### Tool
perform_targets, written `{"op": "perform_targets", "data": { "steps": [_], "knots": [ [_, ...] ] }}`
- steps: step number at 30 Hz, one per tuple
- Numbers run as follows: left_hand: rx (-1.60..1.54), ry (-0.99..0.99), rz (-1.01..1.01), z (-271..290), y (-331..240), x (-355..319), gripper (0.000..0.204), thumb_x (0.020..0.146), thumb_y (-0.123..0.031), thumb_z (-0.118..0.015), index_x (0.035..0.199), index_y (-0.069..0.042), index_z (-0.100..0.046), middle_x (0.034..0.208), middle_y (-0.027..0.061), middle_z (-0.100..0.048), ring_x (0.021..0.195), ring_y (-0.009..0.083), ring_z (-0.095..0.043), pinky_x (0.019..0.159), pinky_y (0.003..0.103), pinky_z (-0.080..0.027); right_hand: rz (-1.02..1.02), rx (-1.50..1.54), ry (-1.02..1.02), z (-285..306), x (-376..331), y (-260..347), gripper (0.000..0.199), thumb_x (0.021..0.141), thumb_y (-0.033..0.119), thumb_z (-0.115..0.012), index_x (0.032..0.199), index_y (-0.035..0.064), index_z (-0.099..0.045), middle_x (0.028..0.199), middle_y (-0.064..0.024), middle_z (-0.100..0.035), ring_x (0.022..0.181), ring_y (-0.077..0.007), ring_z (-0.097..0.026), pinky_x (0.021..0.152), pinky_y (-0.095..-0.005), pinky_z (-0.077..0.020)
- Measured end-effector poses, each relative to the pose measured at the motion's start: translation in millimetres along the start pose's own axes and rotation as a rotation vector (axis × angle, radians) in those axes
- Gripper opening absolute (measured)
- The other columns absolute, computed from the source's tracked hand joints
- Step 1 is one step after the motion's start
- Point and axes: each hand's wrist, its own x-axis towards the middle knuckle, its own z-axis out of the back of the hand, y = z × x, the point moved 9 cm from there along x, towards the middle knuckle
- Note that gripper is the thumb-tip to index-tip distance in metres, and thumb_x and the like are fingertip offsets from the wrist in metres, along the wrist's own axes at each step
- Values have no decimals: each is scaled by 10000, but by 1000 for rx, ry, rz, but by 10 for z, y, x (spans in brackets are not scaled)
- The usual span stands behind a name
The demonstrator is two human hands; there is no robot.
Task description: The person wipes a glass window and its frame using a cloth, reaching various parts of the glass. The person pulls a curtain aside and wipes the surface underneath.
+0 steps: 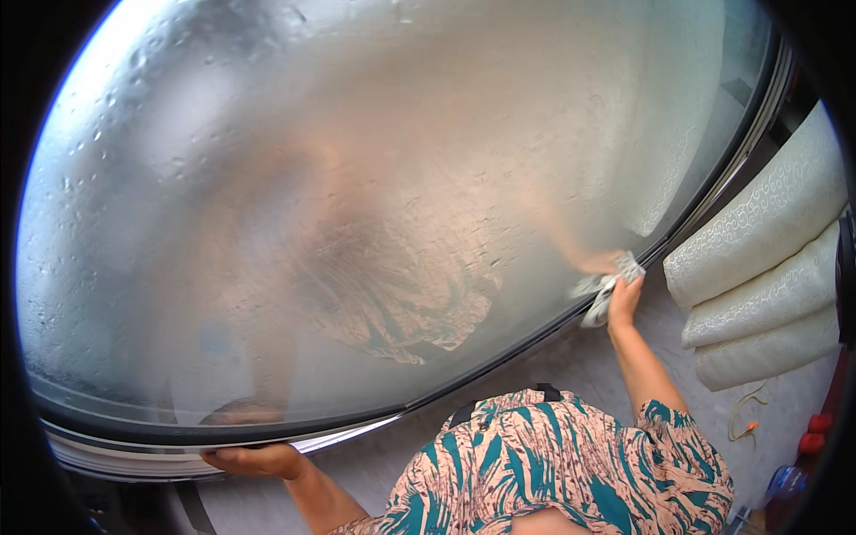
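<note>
Pinching a pale cloth [599, 306], the right hand [625, 300] meets the wet glass [428, 169]; the left hand [260, 460] touches the white frame [134, 456], but I cannot tell if it grips.

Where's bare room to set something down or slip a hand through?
Grey floor shows in two patches: one between the left forearm and patterned shirt, one between the right forearm and pale curtain. Crowded: far right, with cord, red objects and bottle; at the wet glass pane, where the right hand holds a white cloth.
</note>
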Motion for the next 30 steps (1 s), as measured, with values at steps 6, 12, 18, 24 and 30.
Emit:
{"op": "perform_targets", "data": {
  "steps": [6,12,18,24,30],
  "knots": [
    [-8,-4,32,-130,-171,87,574,1049,-396,-254,1316,90,-400,1237,229,-488,1062,275,-529,925,367,-427,-133,121,211,-252,-1025,558,512,859,133,-541,1310,-36,-366,1272,-263,-448,1186,-394,-443,1048,-436,-329],
    [-107,102,46,-453,-538,34,563,1046,-391,-296,1353,77,-358,1302,202,-462,1097,238,-526,894,333,-447,-288,278,356,-350,-1539,859,524,846,108,-592,1302,-16,-364,1241,-212,-459,1175,-330,-464,1045,-407,-344],
    [-156,154,1,-774,-860,-22,531,1048,-368,-365,1393,34,-319,1307,187,-462,1103,195,-548,842,284,-494,-135,329,398,-174,-1803,1725,613,857,103,-633,1363,-21,-311,1268,-221,-427,1204,-326,-437,1061,-407,-328],
    [-230,221,-36,-1008,-1035,-100,512,1044,-353,-384,1387,26,-368,1257,197,-509,1063,199,-592,807,282,-544,266,297,252,163,-1353,2558,661,783,115,-716,1349,3,-393,1202,-210,-476,1119,-356,-498,985,-418,-407],
    [-336,333,-79,-1277,-1145,-294,548,1030,-348,-444,1406,33,-327,1252,218,-527,1057,204,-619,808,266,-565,748,301,-104,450,-542,3515,686,654,179,-753,1300,102,-536,1141,-181,-519,1045,-382,-550,874,-425,-490]
  ]
}}
